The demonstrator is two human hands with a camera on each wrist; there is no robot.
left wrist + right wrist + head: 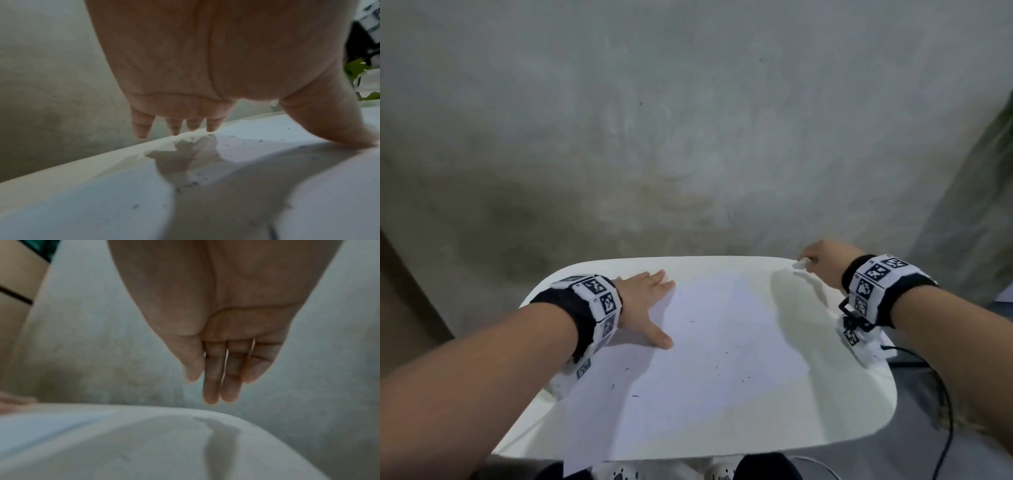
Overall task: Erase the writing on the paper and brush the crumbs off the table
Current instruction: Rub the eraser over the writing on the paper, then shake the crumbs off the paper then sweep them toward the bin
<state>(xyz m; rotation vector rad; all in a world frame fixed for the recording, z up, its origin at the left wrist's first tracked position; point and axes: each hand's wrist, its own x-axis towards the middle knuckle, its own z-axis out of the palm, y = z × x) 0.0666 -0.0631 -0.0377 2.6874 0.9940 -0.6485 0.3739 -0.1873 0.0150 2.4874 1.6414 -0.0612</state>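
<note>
A white sheet of paper (722, 342) lies on the white rounded table (859, 394), with dark eraser crumbs (635, 396) scattered over it. No writing is readable on it. My left hand (650, 305) presses flat on the paper's far left part, fingers straight and thumb spread; the left wrist view shows its palm (205, 65) above the paper (267, 138) and crumbs (193, 183). My right hand (825, 260) hovers over the table's far right corner. A small white eraser (801, 264) sits at its fingertips. In the right wrist view that hand (222, 337) has straight fingers and holds nothing I can see.
A black cable (945, 394) hangs beside the table's right edge. Grey concrete floor (688, 137) surrounds the table. Brown furniture (400, 291) stands at the left. Shoes (619, 474) show under the near edge. Green leaves (353, 69) appear at the right.
</note>
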